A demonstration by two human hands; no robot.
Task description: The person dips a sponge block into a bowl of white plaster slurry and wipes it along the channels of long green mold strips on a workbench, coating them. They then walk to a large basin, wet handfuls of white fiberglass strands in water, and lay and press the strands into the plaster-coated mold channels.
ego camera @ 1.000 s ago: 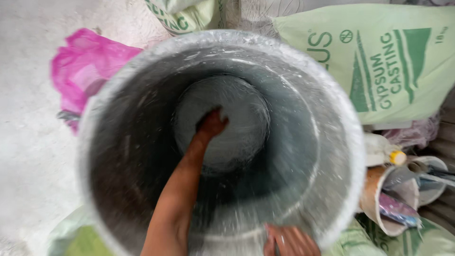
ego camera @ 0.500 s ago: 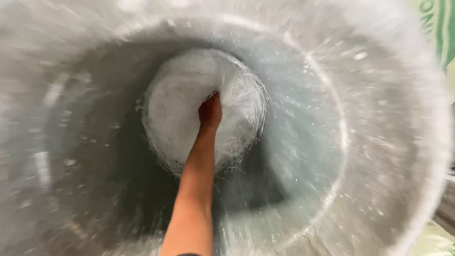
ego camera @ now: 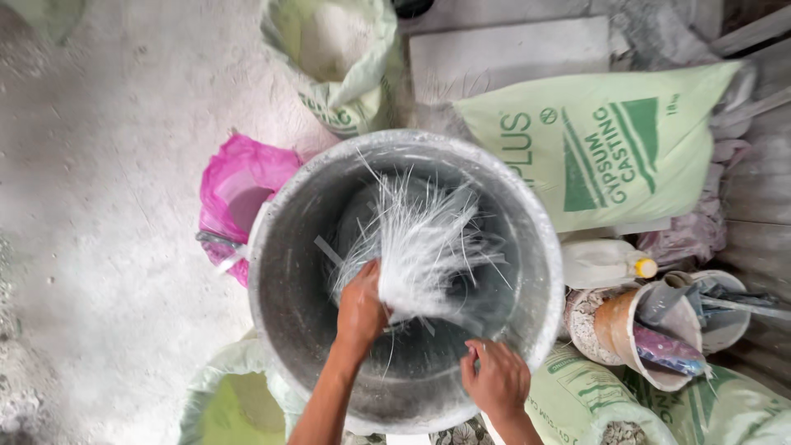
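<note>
We see the left hand (ego camera: 361, 306) clenched around a tuft of white fibres (ego camera: 420, 243) inside the grey bucket (ego camera: 280, 247), the strands fanning toward one o'clock. The right hand (ego camera: 494, 381) grips the bucket's rim at five o'clock. A pink bag (ego camera: 235, 185) lies at nine o'clock of the bucket, a pale green sack (ego camera: 610, 148) at two o'clock, and a white bottle (ego camera: 601, 264) at three.

A bundle of white glass-like fibres (ego camera: 424, 247), perhaps fibreglass strands, fans out toward twelve and two o'clock, stiff and splayed, its gathered base at seven o'clock. It sits above the mouth of a large grey drum (ego camera: 284, 313), upright, round, its inner wall crusted with pale plaster residue.
</note>
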